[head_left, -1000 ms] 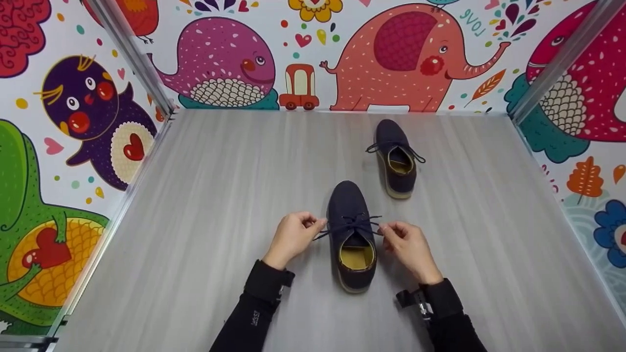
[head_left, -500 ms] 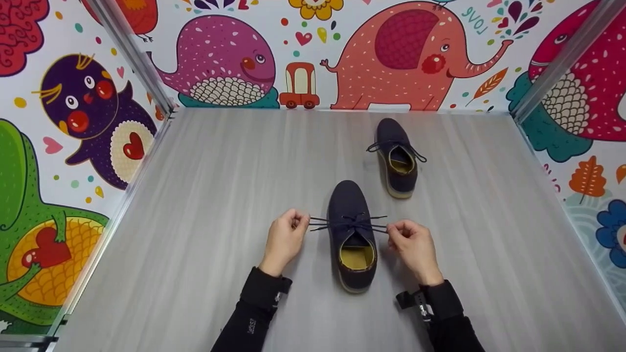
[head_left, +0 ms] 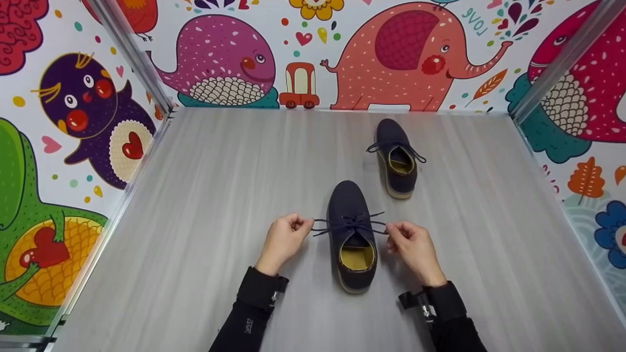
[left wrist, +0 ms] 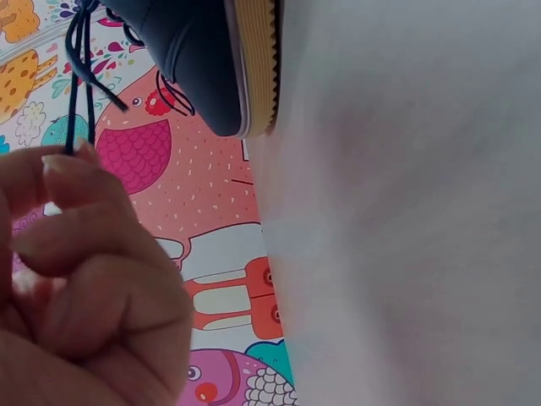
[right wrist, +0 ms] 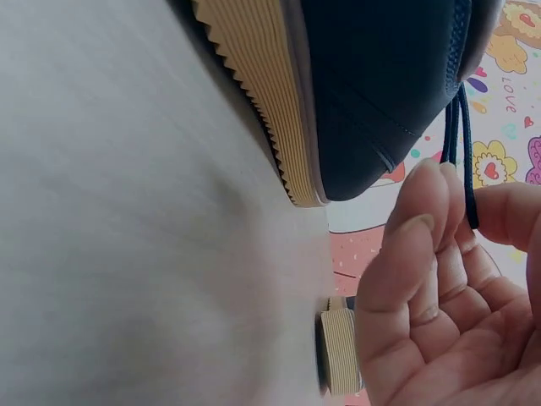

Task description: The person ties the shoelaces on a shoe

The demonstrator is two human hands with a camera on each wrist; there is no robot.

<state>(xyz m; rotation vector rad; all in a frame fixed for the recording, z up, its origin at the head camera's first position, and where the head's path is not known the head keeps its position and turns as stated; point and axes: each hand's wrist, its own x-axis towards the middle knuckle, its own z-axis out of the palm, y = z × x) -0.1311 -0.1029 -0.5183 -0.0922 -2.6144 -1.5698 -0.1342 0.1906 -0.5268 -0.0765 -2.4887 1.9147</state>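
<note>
A dark navy lace-up shoe [head_left: 347, 198] with a yellow lining stands upright on the grey floor, toe pointing away. Its shoelace [head_left: 353, 225] is in a bow, with loops and loose ends out to both sides. At the left, my left hand [head_left: 283, 242] pinches a loop between thumb and forefinger; in the left wrist view the shoelace [left wrist: 79, 101] runs up from the fingertips. My right hand [head_left: 413, 247] pinches the loop on the other side, where the shoelace [right wrist: 465, 152] enters between the fingers in the right wrist view. The shoe's ridged tan sole [right wrist: 258, 93] rests on the floor.
A second navy shoe [head_left: 391, 132], its laces tied in a bow, stands farther back on the right. Walls with cartoon animals [head_left: 396, 63] and metal corner posts [head_left: 132, 56] enclose the grey floor [head_left: 220, 171] at the back and sides.
Both hands have moved outward from the shoe with the lace loops, the left farther; then the left came slightly back. The loops look slacker than half a second ago. The shoes have stayed put.
</note>
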